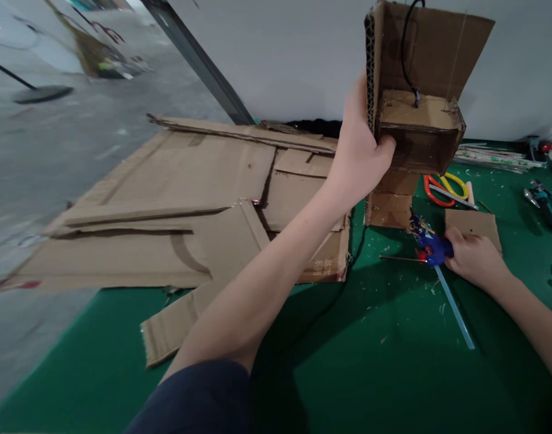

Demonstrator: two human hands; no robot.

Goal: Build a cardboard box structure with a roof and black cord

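My left hand (pixel 364 144) is closed around the left side of a cardboard box structure (pixel 423 147), thumb toward its front. The structure has a raised back panel and a hollow middle, and a black cable drops into its ledge. At the right, my right hand (pixel 475 256) grips the dark blue handle of a hot glue gun (pixel 434 248). A translucent glue stick (pixel 455 310) sticks out of the gun toward me, and a thin metal rod points left beside it. Just behind the right hand lies a small cardboard piece (pixel 477 226).
Flat cardboard sheets (pixel 176 175) cover the table's left side, with a loose strip (pixel 172 328) over the green mat (pixel 348 361). Scissors (pixel 452 193) lie behind the glue gun. Pliers (pixel 545 205) rest at far right, near thin sticks (pixel 497 158). A wall stands behind.
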